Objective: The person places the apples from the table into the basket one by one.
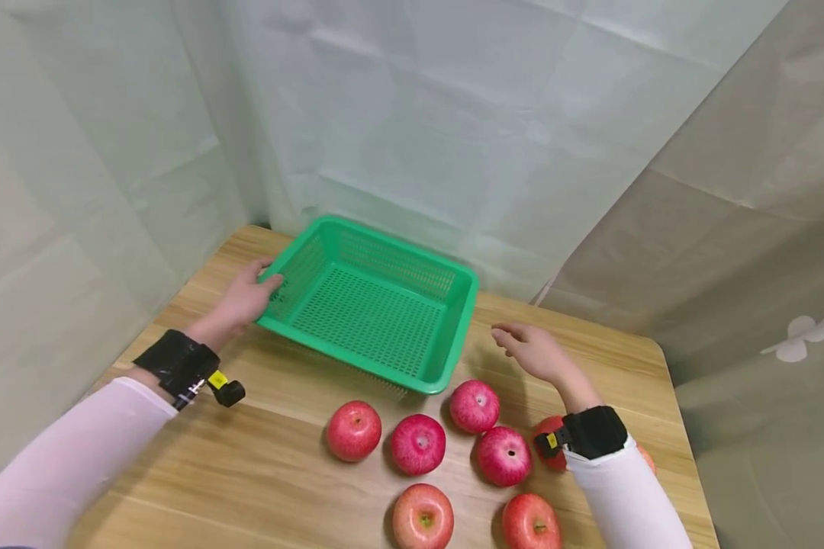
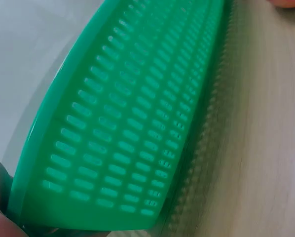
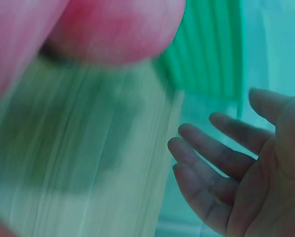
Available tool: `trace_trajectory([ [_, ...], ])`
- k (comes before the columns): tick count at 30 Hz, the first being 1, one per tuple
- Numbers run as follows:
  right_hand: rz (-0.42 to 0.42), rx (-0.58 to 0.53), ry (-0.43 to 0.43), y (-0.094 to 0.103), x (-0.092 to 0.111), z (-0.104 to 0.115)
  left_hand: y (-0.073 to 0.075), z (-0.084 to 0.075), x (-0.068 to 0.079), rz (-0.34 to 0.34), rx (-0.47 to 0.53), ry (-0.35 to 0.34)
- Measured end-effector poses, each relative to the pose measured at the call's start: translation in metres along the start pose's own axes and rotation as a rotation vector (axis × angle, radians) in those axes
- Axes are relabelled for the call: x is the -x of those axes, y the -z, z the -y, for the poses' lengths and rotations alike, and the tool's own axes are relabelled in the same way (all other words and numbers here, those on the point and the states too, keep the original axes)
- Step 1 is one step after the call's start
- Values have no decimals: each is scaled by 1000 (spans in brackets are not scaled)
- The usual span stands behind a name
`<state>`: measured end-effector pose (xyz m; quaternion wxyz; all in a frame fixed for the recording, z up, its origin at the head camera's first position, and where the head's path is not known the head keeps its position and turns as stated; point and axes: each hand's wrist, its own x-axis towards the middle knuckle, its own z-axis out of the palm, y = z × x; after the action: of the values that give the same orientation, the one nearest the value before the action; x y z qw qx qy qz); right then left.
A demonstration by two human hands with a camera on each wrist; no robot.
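An empty green plastic basket [image 1: 371, 309] with slotted walls stands at the back of the wooden table. My left hand [image 1: 246, 293] grips its left rim, thumb over the inside edge; the left wrist view shows the basket's slotted side [image 2: 128, 128] close up. To the right of the basket, apart from it, my right hand [image 1: 532, 352] hovers above the table and holds nothing. Its fingers [image 3: 211, 148] are loosely bent in the right wrist view. Nearest to it are two dark pink apples, one [image 1: 474, 406] by the basket's front right corner and one [image 1: 504, 456] just in front.
More red apples lie at the front: one at left [image 1: 354, 431], a dark pink one [image 1: 418, 444], a paler one [image 1: 423, 517] and another [image 1: 531, 521]. Others are partly hidden under the right forearm. Pale curtains [image 1: 412, 114] hang round the table [image 1: 247, 427].
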<state>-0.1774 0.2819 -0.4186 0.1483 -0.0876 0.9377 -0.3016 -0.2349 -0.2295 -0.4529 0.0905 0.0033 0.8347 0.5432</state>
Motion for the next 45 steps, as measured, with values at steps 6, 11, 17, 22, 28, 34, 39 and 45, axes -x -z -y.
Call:
trace_trajectory([
  [6,0,-62,-32,-11,-11,25,-10,-8,-1,30,25,23],
  [11,-18,-49,-62,-15,-16,28,-17,-16,-2,66,44,48],
  [17,-33,-79,-80,-17,-17,19,-29,-19,-6,99,23,62],
  [22,-42,-107,-113,-13,-16,13,-41,-22,-12,78,-35,27],
  [28,-60,-103,-142,-9,-15,8,-52,-25,-18,77,-36,-23],
  [34,-91,-124,-168,-4,-13,2,-61,-35,-19,116,7,-43],
  [39,-88,-129,-180,0,-7,-4,-71,-40,-19,130,56,-42],
  [45,-95,-162,-204,7,6,-13,-89,-48,-21,148,106,-48],
])
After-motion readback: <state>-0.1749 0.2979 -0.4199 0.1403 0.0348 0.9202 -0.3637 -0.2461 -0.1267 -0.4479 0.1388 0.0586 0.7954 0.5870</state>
